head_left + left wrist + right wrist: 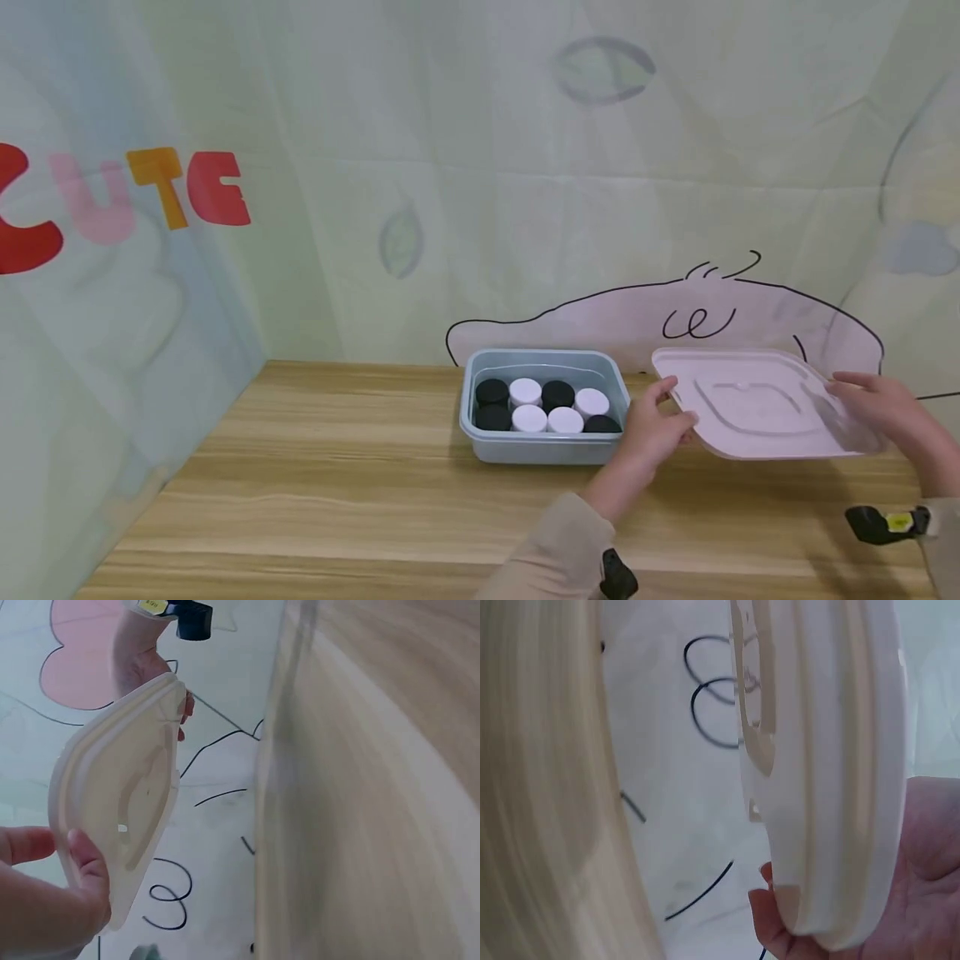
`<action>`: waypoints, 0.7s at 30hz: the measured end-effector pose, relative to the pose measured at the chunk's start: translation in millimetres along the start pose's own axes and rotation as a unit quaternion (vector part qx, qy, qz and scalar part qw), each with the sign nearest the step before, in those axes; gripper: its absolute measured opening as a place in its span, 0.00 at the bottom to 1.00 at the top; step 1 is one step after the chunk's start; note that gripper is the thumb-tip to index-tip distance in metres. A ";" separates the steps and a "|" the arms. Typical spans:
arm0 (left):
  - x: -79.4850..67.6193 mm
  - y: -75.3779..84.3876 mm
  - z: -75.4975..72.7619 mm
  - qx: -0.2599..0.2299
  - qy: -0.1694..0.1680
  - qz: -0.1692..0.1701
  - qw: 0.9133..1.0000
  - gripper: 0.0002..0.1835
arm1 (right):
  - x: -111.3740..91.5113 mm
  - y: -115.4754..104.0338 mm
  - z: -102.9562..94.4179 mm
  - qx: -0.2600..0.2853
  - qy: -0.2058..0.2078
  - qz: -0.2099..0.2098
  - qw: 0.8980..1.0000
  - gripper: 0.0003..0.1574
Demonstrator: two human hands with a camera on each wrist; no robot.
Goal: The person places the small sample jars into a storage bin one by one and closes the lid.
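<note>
Both hands hold a pale translucent plastic lid [757, 408] above the right part of the table, its face tilted toward the head camera. My left hand [651, 429] pinches the lid's left edge between thumb and fingers. At the opposite edge, my right hand [881, 408] grips the lid; in the right wrist view its fingers [769, 911] curl round the rim. Left of the lid stands a light blue plastic box [540, 450], uncovered. Inside it are several round black caps [558, 394] and white caps [565, 420], in two rows.
The wood-grain table [315, 483] meets a printed cloth backdrop [480, 208] right behind the box. On the left, another cloth panel [112, 350] with coloured letters runs along the table's side. Dark wrist cameras [877, 525] sit on both sleeves.
</note>
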State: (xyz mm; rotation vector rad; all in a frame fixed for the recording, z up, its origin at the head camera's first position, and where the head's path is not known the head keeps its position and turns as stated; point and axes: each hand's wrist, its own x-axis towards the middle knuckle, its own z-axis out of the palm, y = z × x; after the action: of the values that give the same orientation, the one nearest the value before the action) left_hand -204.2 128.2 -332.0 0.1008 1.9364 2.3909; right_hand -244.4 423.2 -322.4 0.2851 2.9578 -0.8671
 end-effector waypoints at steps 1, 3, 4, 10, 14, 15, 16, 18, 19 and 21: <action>0.3 2.9 -3.7 -0.007 -0.004 0.008 1.000 0.25 | -1.2 -3.2 0.0 -0.002 0.002 -0.012 1.000 0.46; 1.3 8.0 -12.2 -0.011 -0.012 0.020 1.000 0.25 | -4.4 -11.4 -0.3 0.005 0.000 -0.028 1.000 0.46; 2.0 10.5 -16.7 -0.016 -0.015 0.022 1.000 0.25 | -6.2 -16.1 0.0 0.009 -0.003 -0.037 0.999 0.45; 7.3 27.5 -51.9 -0.012 -0.046 0.035 0.998 0.24 | -19.2 -51.4 1.4 0.042 -0.032 -0.088 0.995 0.39; 6.7 39.4 -79.5 -0.002 -0.064 0.041 0.997 0.24 | -25.7 -72.2 4.5 0.061 -0.047 -0.134 0.988 0.36; 6.3 42.1 -86.3 -0.002 -0.065 0.040 0.997 0.24 | -26.5 -77.4 6.3 0.063 -0.047 -0.141 0.987 0.36; 5.6 44.8 -93.3 -0.002 -0.067 0.037 0.997 0.25 | -27.2 -82.5 8.2 0.063 -0.048 -0.146 0.986 0.35; 4.1 49.8 -107.2 -0.001 -0.070 0.034 0.997 0.25 | -28.2 -92.2 12.1 0.068 -0.050 -0.158 0.984 0.34; 3.6 52.3 -113.8 0.002 -0.070 0.031 0.997 0.25 | -28.7 -97.1 14.0 0.069 -0.052 -0.162 0.983 0.34; 2.9 57.0 -127.0 0.009 -0.072 0.028 0.997 0.26 | -29.5 -107.0 17.5 0.079 -0.057 -0.168 0.981 0.34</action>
State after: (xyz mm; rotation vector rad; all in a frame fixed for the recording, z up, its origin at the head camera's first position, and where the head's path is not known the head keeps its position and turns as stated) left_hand -219.0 -7.0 -302.5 0.3223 1.9149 2.3288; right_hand -235.7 320.5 -277.5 -0.2599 2.8769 -1.1127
